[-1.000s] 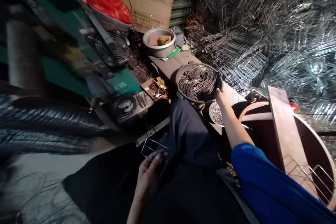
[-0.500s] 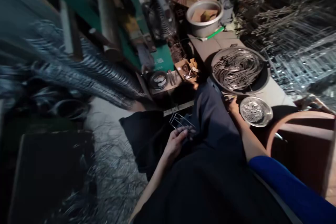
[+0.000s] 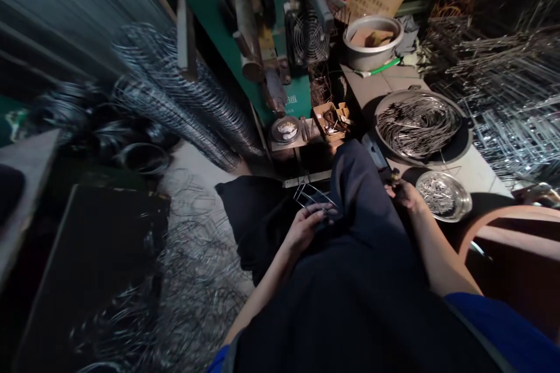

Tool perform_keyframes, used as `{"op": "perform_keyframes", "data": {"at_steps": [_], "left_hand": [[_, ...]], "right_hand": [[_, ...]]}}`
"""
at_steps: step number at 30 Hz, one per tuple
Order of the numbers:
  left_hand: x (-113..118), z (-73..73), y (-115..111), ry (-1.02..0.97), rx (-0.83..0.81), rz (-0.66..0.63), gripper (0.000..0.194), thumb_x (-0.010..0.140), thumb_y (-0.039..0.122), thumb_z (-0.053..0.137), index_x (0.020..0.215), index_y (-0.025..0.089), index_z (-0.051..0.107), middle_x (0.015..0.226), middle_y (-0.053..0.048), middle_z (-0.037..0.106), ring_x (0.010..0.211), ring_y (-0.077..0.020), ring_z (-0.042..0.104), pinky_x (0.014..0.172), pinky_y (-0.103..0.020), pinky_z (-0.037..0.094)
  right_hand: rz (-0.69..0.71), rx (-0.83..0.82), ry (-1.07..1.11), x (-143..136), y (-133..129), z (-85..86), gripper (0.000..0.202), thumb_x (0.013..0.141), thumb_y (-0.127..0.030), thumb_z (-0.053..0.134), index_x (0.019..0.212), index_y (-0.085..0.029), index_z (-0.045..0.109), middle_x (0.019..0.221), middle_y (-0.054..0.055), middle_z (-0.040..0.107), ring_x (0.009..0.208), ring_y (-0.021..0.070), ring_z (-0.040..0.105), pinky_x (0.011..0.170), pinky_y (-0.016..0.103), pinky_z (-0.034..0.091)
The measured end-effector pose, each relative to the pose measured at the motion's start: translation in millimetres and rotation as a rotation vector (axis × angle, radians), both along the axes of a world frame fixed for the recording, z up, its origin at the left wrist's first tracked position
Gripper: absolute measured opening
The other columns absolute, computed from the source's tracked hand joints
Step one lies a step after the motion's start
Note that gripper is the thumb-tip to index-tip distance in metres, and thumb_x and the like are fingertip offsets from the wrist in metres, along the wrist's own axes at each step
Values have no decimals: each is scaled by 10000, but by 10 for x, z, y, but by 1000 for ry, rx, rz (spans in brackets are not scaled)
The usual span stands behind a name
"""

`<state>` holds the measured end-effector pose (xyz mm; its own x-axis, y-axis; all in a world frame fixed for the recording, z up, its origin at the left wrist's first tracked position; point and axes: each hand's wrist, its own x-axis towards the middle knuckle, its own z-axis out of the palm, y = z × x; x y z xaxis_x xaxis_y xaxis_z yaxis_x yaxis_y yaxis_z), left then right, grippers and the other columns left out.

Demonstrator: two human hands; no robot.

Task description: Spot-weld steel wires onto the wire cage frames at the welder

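My left hand pinches a small bent-wire frame over my lap, its far end sticking out past the fingers. Beside my right knee, the fingers of my right hand are curled round a small dark piece with a yellowish spot, too shadowed to name. Just right of that hand stands a metal bowl of small shiny metal pieces. Behind it, a wide basin holds a heap of bent wires.
A green machine with a fan stands ahead. Below are a round dish and a cardboard box. Coiled wire stacks lean left. Loose wire pieces cover the floor. A reddish tub is at right.
The view has swung left, so the scene sits further right. My left hand still holds the wire frame over my lap; my right hand stays beside the knee.
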<state>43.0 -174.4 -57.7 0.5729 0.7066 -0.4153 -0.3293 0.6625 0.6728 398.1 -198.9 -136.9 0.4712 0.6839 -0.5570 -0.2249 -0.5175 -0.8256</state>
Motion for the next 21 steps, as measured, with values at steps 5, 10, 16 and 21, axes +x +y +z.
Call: {"op": "perform_keyframes", "data": {"at_steps": [5,10,16,21], "left_hand": [[-26,-40,-106,-56,52,14,338,726,235,794,1032,97,758,1025,-159,738,866,-203,655,767,-296,495],[-26,-54,-241,-61,103,31,358,715,247,807,1043,109,762,1074,-143,720,813,-178,639,783,-304,486],[16,4,-271,-36,103,56,393,685,281,842,1032,119,756,1074,-127,713,763,-152,631,777,-289,481],[67,42,-205,-64,86,57,399,663,291,857,1011,127,753,1073,-121,711,735,-143,636,767,-294,490]], "right_hand": [[20,88,65,26,-215,411,254,622,-202,703,809,-218,533,687,-2,632,518,125,565,394,196,430],[149,256,-24,-255,-534,1088,363,608,-140,654,957,-227,604,800,-17,614,636,113,568,526,188,469],[322,327,83,-584,-903,1341,306,648,-274,692,946,-215,657,842,24,605,646,147,555,616,278,485],[468,337,135,-551,-999,1545,345,697,-338,708,1023,-229,680,727,35,611,676,197,568,648,327,481]]}}
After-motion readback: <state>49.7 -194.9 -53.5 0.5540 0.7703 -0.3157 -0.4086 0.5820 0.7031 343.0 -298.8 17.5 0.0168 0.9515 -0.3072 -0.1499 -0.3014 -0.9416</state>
